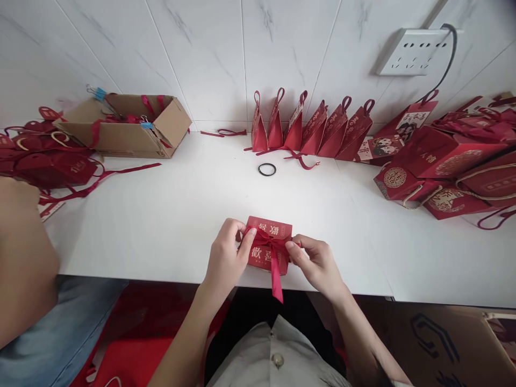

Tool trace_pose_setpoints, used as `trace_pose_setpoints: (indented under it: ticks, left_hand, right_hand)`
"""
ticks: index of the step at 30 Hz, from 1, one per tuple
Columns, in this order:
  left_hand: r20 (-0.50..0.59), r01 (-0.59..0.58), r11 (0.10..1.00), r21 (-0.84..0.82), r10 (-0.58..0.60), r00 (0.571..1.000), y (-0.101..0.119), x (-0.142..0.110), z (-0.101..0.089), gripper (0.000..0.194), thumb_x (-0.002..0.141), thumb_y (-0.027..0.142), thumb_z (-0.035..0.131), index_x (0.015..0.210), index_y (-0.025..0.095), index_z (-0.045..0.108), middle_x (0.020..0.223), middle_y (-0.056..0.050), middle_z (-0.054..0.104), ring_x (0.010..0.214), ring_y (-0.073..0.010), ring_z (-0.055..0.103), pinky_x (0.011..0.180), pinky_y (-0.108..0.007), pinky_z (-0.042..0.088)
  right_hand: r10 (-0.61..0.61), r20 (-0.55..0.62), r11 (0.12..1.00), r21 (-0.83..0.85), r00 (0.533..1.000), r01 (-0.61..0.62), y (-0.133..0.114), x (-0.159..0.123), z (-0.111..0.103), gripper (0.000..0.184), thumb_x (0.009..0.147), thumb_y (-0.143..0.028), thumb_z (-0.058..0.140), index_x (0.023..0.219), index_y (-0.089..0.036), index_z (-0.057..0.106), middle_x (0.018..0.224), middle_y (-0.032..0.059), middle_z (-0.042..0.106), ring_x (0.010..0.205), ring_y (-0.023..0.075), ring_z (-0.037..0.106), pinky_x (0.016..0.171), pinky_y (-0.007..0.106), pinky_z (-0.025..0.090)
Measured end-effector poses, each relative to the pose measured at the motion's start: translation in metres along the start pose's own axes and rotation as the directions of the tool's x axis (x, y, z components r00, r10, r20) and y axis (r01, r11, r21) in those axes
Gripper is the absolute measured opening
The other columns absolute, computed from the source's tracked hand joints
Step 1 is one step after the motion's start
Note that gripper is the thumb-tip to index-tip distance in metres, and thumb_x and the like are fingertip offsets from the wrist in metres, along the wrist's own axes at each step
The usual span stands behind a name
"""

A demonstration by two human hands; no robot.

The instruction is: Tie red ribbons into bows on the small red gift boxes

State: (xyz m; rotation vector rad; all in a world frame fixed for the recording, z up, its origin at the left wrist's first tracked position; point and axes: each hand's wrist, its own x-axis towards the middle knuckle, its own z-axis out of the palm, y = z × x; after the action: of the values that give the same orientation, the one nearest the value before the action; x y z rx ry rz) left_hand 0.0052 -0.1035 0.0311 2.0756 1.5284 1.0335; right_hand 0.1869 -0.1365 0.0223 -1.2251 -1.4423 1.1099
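Observation:
A small red gift box (262,260) with gold characters lies flat near the table's front edge. Across its middle runs a red ribbon (276,274) tied in a bow, one tail hanging over the near side. My left hand (230,251) is at the box's left side, thumb and fingers pinched on the bow's left loop. On the other side, my right hand (316,262) pinches the bow's right loop between thumb and forefinger. Part of each loop is hidden by the fingers.
A cardboard box (121,138) with ribbons and clips stands back left, beside red boxes (60,169). Red triangular boxes (292,134) line the wall. A black ring (266,170) lies mid-table. More gift boxes (443,156) are piled right. Another person's arm (24,258) is at left.

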Motion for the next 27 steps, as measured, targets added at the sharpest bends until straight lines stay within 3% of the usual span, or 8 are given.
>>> trace_pose_setpoints:
  ticks: [3, 7, 13, 18, 21, 25, 27]
  left_hand:
    - [-0.012, -0.162, 0.971, 0.174, 0.167, 0.986, 0.002, 0.002, -0.005, 0.02, 0.091, 0.027, 0.048, 0.073, 0.019, 0.043, 0.066, 0.003, 0.051, 0.057, -0.009, 0.047, 0.054, -0.02, 0.039]
    - [-0.03, -0.359, 0.832, 0.422, 0.409, 0.912, 0.011, -0.001, -0.012, 0.017, 0.089, 0.021, 0.053, 0.074, 0.018, 0.045, 0.057, 0.005, 0.049, 0.05, -0.0092, 0.044, 0.058, -0.024, 0.039]
    - [-0.046, -0.323, 0.836, 0.443, 0.381, 0.923, 0.014, -0.009, -0.012, 0.015, 0.088, 0.021, 0.054, 0.075, 0.016, 0.048, 0.058, 0.003, 0.052, 0.049, -0.01, 0.045, 0.058, -0.025, 0.039]
    - [-0.157, -0.341, 0.847, 0.408, 0.433, 0.888, 0.005, -0.009, -0.007, 0.014, 0.086, 0.019, 0.058, 0.075, 0.016, 0.049, 0.058, 0.003, 0.054, 0.051, -0.0097, 0.046, 0.06, -0.024, 0.04]
    - [-0.132, -0.371, 0.831, 0.414, 0.458, 0.879, 0.002, -0.007, -0.006, 0.014, 0.085, 0.019, 0.06, 0.076, 0.016, 0.05, 0.057, 0.003, 0.055, 0.051, -0.01, 0.049, 0.062, -0.025, 0.041]
    - [-0.147, -0.444, 0.794, 0.415, 0.54, 0.829, 0.003, -0.007, -0.007, 0.015, 0.082, 0.016, 0.063, 0.075, 0.016, 0.05, 0.057, 0.003, 0.058, 0.05, -0.01, 0.051, 0.062, -0.026, 0.04]
    - [-0.143, -0.423, 0.816, 0.394, 0.509, 0.849, 0.007, -0.01, -0.01, 0.014, 0.083, 0.017, 0.061, 0.075, 0.016, 0.05, 0.055, 0.004, 0.058, 0.048, -0.0096, 0.052, 0.06, -0.025, 0.04]
  right_hand:
    - [0.06, 0.03, 0.997, 0.047, 0.998, -0.061, 0.003, 0.003, 0.0, 0.041, 0.091, -0.044, 0.047, 0.059, -0.019, 0.046, 0.056, -0.0018, 0.046, 0.052, 0.0101, 0.04, 0.05, 0.023, 0.034]
    - [0.096, 0.011, 0.994, 0.059, 0.995, -0.096, 0.007, 0.003, 0.003, 0.043, 0.09, -0.045, 0.046, 0.057, -0.019, 0.041, 0.054, -0.0027, 0.042, 0.051, 0.0092, 0.036, 0.048, 0.022, 0.031]
    - [0.11, 0.001, 0.994, 0.013, 0.994, -0.11, 0.001, -0.004, 0.006, 0.043, 0.091, -0.044, 0.046, 0.057, -0.018, 0.042, 0.053, -0.0028, 0.045, 0.05, 0.0086, 0.039, 0.048, 0.021, 0.032]
    - [0.158, 0.014, 0.986, 0.053, 0.987, -0.158, -0.004, -0.011, 0.008, 0.041, 0.091, -0.045, 0.047, 0.059, -0.019, 0.045, 0.05, -0.0025, 0.05, 0.045, 0.0095, 0.048, 0.045, 0.021, 0.037]
    - [0.187, 0.02, 0.98, 0.065, 0.982, -0.187, -0.004, -0.014, 0.009, 0.041, 0.09, -0.047, 0.048, 0.059, -0.019, 0.044, 0.046, -0.0032, 0.05, 0.04, 0.0097, 0.049, 0.042, 0.021, 0.037]
    - [0.218, 0.017, 0.97, 0.103, 0.976, -0.219, -0.003, -0.015, 0.009, 0.04, 0.089, -0.047, 0.05, 0.06, -0.02, 0.044, 0.042, -0.0041, 0.052, 0.037, 0.0111, 0.054, 0.041, 0.021, 0.039]
    - [0.228, 0.016, 0.965, 0.128, 0.974, -0.228, -0.004, -0.015, 0.01, 0.04, 0.088, -0.048, 0.051, 0.06, -0.02, 0.045, 0.042, -0.0037, 0.054, 0.037, 0.012, 0.055, 0.04, 0.021, 0.039]
